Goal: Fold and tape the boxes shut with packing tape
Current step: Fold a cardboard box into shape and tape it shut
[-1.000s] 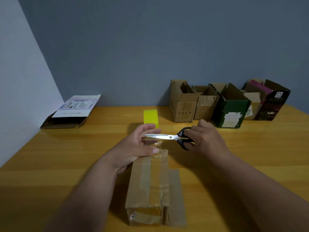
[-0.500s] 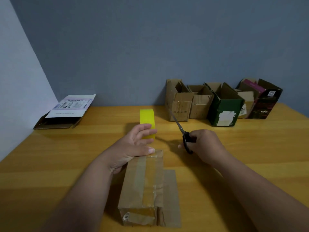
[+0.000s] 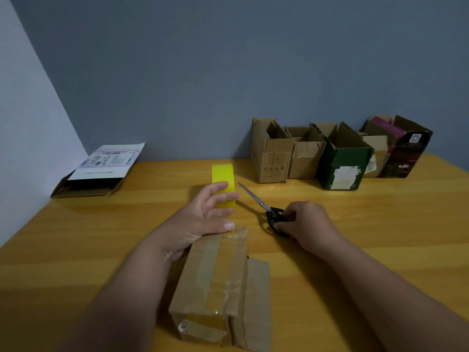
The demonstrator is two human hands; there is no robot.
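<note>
Grey wall behind, wooden bench below. Taped box lies near front edge, centre, clear tape along top seam. My left hand rests at its far end, thumb pressing tape down, fingers relaxed, touching yellow tape roll just beyond. My right hand grips black scissors, blades closed, low over bench right of box. Cardboard looks light, stiff but creased; best held by long sides, not taped seam. Open boxes wait at back right; flattened box back left.

dark box: pale logo, unreadable | flat box: label print illegible
</note>
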